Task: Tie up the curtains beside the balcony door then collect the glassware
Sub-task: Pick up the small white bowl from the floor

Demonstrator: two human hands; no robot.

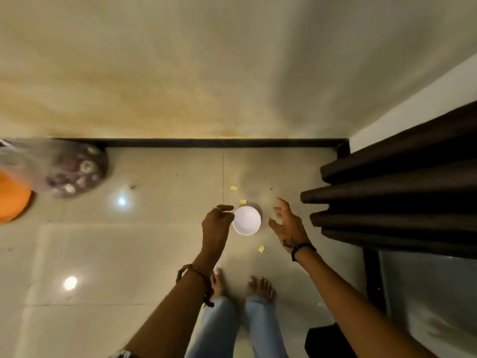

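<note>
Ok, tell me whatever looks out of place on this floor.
Small yellow scraps lie scattered on the tiled floor around the white bowl, like litter. The bowl itself sits on the floor between the left hand and right hand. Nothing looks spilled or broken.

Orange disc [11, 196] far left; clear bag [69, 171] beside it; yellow scraps [261, 249] on floor [103, 254].

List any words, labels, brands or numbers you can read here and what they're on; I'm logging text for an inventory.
None can be read.
White cup: plain, no print visible.
Plastic bag: blurred; no lettering can be made out.
Orange plate: no marking visible.
Yellow paper scraps: too small to show any writing.
</note>
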